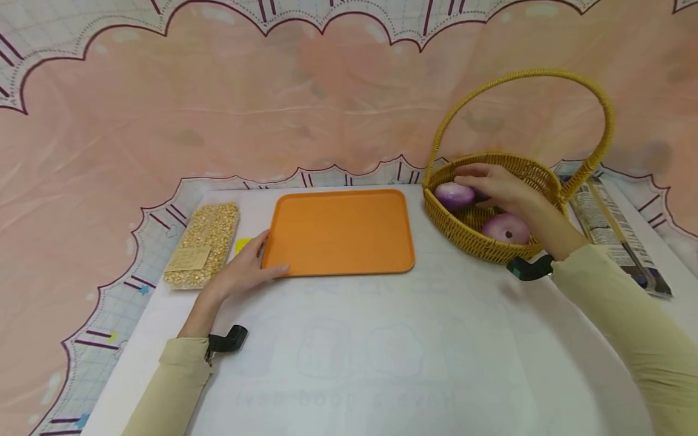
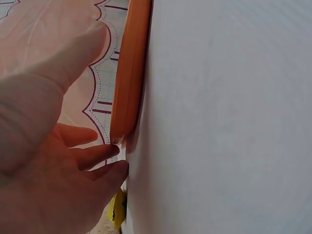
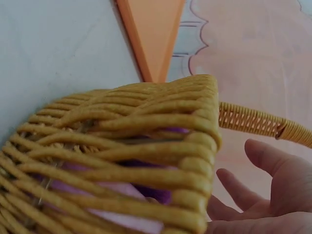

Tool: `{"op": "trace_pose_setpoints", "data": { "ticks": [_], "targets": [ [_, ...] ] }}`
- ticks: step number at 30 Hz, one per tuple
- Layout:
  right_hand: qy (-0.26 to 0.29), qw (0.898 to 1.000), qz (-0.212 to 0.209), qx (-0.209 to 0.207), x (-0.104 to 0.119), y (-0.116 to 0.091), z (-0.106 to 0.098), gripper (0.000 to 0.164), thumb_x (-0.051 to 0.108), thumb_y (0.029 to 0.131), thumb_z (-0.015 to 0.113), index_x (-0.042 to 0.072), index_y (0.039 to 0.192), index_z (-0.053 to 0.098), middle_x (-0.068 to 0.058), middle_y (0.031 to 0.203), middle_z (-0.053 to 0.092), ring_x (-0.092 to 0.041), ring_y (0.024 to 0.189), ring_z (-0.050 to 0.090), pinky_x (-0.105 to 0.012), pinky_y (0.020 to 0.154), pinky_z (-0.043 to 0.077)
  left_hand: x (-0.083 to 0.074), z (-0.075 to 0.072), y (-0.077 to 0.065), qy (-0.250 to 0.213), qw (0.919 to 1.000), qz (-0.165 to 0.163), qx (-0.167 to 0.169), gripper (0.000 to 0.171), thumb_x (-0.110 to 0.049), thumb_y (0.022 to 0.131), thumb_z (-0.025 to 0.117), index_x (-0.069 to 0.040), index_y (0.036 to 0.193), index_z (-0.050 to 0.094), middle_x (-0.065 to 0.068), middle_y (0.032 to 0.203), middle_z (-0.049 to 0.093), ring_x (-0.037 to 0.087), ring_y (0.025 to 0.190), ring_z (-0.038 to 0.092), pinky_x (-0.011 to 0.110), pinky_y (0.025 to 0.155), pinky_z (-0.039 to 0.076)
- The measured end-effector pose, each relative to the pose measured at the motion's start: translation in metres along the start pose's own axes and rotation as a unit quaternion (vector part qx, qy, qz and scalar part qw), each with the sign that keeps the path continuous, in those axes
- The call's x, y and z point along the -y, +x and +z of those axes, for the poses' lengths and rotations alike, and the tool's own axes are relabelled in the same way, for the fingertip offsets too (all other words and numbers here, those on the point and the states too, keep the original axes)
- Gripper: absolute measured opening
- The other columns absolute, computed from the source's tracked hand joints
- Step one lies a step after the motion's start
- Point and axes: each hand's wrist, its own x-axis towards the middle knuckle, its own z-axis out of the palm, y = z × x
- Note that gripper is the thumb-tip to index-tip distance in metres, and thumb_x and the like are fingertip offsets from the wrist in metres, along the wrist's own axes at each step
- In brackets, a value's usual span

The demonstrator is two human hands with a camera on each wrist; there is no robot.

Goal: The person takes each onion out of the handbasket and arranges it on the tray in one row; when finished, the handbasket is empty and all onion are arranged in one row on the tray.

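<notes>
My left hand (image 1: 248, 264) is at the near left corner of an orange tray (image 1: 340, 233), its thumb by the near edge and its fingers along the left side. In the left wrist view its fingers (image 2: 100, 155) are loosely bent beside the tray corner. My right hand (image 1: 498, 186) reaches over the rim into a yellow wicker basket (image 1: 463, 233), fingers at a purple onion (image 1: 455, 195). A second purple onion (image 1: 507, 229) lies under my right wrist. In the right wrist view the thumb and fingers are spread apart, with fingertips partly hidden behind the basket's rim.
Left of the tray lies a clear pack of corn kernels (image 1: 209, 233) with a label. A small yellow item (image 1: 242, 244) shows between pack and tray. The basket's tall handle (image 1: 537, 72) arches overhead. Right of it, a long stick (image 1: 613, 221) rests on folded newspaper (image 1: 594, 212).
</notes>
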Motion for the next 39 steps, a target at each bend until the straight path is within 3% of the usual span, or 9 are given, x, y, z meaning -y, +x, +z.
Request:
{"op": "trace_pose_setpoints", "data": {
  "ticks": [12, 17, 27, 33, 39],
  "targets": [
    [0.043, 0.999, 0.008, -0.016, 0.002, 0.004, 0.005, 0.069, 0.042, 0.098, 0.052, 0.007, 0.152, 0.027, -0.013, 0.162, 0.015, -0.034, 0.146, 0.023, -0.061, 0.113, 0.031, 0.015, 0.001, -0.003, 0.017, 0.9997, 0.011, -0.013, 0.108, -0.051, 0.083, 0.071, -0.005, 0.156, 0.007, 0.022, 0.162, 0.011, 0.041, 0.15, 0.011, 0.061, 0.118, 0.019],
    [0.044, 0.999, 0.005, -0.027, 0.002, 0.008, 0.008, 0.069, 0.043, 0.097, 0.054, 0.007, 0.152, 0.03, -0.012, 0.162, 0.015, -0.033, 0.145, 0.025, -0.06, 0.113, 0.032, 0.024, 0.003, -0.003, 0.052, 0.998, 0.027, -0.025, 0.109, -0.052, 0.082, 0.072, -0.005, 0.156, 0.008, 0.022, 0.162, 0.01, 0.042, 0.15, 0.005, 0.064, 0.117, 0.014],
    [0.047, 0.998, -0.001, -0.044, -0.008, 0.017, 0.011, 0.07, 0.043, 0.095, 0.058, 0.007, 0.15, 0.034, -0.014, 0.159, 0.027, -0.032, 0.146, 0.027, -0.059, 0.115, 0.031, 0.027, 0.007, -0.001, 0.061, 0.9972, 0.031, -0.03, 0.109, -0.053, 0.081, 0.072, -0.008, 0.157, 0.008, 0.019, 0.164, 0.005, 0.037, 0.152, -0.002, 0.065, 0.118, 0.009],
    [0.01, 0.999, 0.006, -0.049, -0.016, 0.025, 0.016, 0.069, 0.034, 0.098, 0.056, 0.004, 0.153, 0.027, -0.019, 0.16, 0.022, -0.036, 0.147, 0.025, -0.055, 0.119, 0.025, 0.027, 0.007, 0.001, 0.061, 0.9972, 0.033, -0.026, 0.108, -0.052, 0.082, 0.071, -0.008, 0.157, 0.007, 0.019, 0.164, 0.004, 0.037, 0.152, -0.002, 0.065, 0.118, 0.01],
    [-0.026, 0.997, 0.005, -0.068, -0.022, 0.028, 0.018, 0.072, 0.036, 0.097, 0.056, 0.0, 0.152, 0.026, -0.023, 0.158, 0.024, -0.037, 0.145, 0.025, -0.052, 0.121, 0.02, 0.027, 0.009, 0.002, 0.054, 0.9977, 0.034, -0.021, 0.109, -0.052, 0.082, 0.072, -0.01, 0.157, 0.006, 0.018, 0.164, 0.001, 0.035, 0.152, -0.003, 0.065, 0.118, 0.01]
  ]
}}
